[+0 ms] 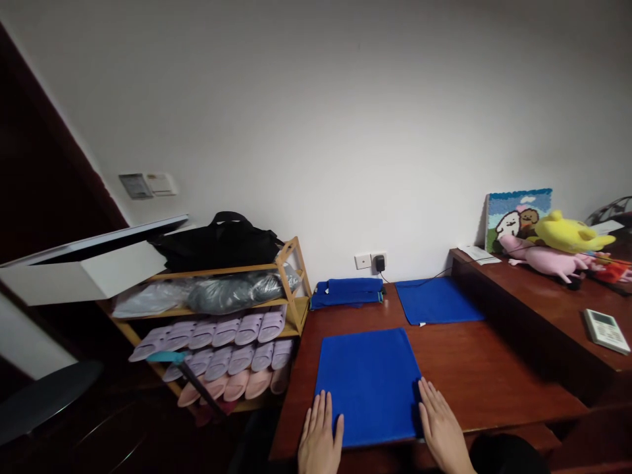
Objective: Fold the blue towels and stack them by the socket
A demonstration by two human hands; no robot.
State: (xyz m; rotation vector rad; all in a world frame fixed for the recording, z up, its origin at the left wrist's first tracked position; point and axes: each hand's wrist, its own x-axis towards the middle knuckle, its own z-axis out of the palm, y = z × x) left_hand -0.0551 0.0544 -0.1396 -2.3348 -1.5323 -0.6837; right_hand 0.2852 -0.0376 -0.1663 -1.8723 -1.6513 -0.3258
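Note:
A blue cloth (368,385) lies spread flat near the front edge of the brown wooden table (474,375). My left hand (320,434) rests flat at its lower left corner, fingers stretched out. At the lower right edge my right hand (439,421) lies with its fingers extended, touching the cloth's side. Neither hand grips anything. Farther back, a second blue cloth (437,301) is laid flat, with a small white tag at its front edge. Beside it, against the wall, sits a folded pile of blue cloths (348,293).
Left of the table stands a wooden rack (295,309) with several slippers (241,355), plastic-wrapped items and a black bag (222,243). On the raised ledge at right are plush toys (548,253), a picture (518,214) and a white remote control (606,330). A charger (380,263) is plugged into the wall.

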